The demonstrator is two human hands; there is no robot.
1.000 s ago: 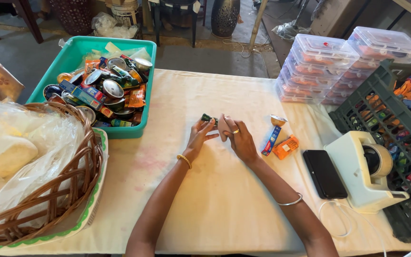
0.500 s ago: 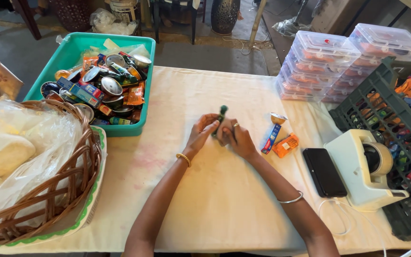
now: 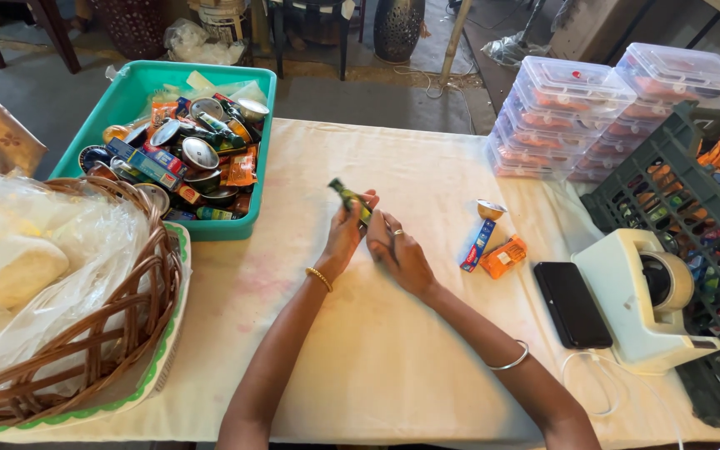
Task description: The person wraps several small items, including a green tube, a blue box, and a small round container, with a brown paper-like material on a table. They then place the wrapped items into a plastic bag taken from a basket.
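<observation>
Green slim packet (image 3: 347, 197) pinched by both hands (image 3: 377, 237), its lower end hidden.

Left hand (image 3: 345, 236) and right hand (image 3: 399, 252) together mid-table, fingers pinched; forearms converging.

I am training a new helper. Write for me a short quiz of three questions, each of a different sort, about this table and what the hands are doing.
1. True or false: both hands hold the small green packet above the cloth-covered table.
2. Multiple choice: what lies directly beside the white tape dispenser, on its left in the picture? A. a black phone B. a wicker basket C. a metal tin
3. Short answer: which container holds the mixed tins and packets?

Key
1. True: the left hand and the right hand meet around it.
2. A: the black phone.
3. The teal plastic tub, left of the hands.
</observation>
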